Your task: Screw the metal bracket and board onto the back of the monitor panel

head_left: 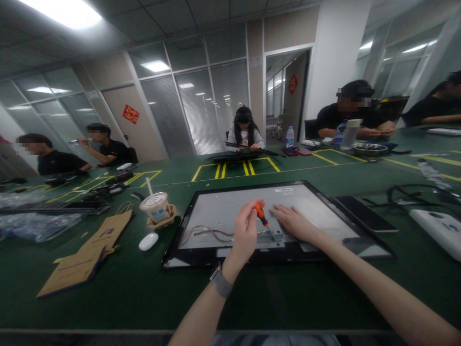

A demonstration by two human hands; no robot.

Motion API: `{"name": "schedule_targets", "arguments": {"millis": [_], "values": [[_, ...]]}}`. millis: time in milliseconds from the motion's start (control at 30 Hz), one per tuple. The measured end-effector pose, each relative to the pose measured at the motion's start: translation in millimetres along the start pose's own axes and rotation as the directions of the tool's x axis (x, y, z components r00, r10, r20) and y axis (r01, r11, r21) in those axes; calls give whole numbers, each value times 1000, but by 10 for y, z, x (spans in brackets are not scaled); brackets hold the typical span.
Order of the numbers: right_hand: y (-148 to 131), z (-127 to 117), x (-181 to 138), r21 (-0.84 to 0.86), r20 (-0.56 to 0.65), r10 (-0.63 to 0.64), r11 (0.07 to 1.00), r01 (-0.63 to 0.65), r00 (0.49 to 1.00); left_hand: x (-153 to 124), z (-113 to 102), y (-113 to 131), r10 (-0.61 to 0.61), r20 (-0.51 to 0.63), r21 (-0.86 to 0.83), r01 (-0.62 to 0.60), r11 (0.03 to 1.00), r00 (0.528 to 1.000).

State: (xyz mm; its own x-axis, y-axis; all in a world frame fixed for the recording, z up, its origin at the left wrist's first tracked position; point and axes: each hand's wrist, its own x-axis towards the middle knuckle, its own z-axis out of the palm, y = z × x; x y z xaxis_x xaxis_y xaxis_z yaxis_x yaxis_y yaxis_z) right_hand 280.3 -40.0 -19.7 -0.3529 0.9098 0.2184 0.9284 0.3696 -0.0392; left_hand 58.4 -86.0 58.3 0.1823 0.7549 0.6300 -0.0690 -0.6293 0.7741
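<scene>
A large flat display panel [223, 211] with a black frame and pale grey back lies on the green table in front of me. My left hand [247, 226], a watch on its wrist, grips an orange and black screwdriver [261, 214]. The screwdriver slants down to the right, its tip at a metal strip [275, 242] near the panel's front edge; whether it sits in a screw I cannot tell. Flat on the panel just right of the screwdriver rests my right hand [293, 221], fingers stretched out. Thin cables [211, 230] run across the panel to the left.
Left of the panel are a drink cup with a straw [157, 207], a white mouse [148, 241] and a brown paper bag [90, 250]. A black phone [365, 214] and a white device [437, 230] lie right. Several people sit around the table, one person [247, 129] opposite.
</scene>
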Motion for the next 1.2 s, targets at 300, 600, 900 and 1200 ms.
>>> {"name": "schedule_targets", "arguments": {"millis": [300,600,900,1200], "values": [[5,35,9,-10,-27,-5,1000,5,1000,-13,12,15,45,-46,104,-40,994,998],[24,57,13,2,-26,-9,1000,9,1000,-10,3,24,54,-41,171,-47,984,998],[-18,-27,3,-12,21,3,1000,-2,1000,-12,6,14,20,-58,110,-14,994,998],[2,12,13,14,-3,13,1000,-13,1000,6,-3,21,27,-72,165,-15,986,997]]}}
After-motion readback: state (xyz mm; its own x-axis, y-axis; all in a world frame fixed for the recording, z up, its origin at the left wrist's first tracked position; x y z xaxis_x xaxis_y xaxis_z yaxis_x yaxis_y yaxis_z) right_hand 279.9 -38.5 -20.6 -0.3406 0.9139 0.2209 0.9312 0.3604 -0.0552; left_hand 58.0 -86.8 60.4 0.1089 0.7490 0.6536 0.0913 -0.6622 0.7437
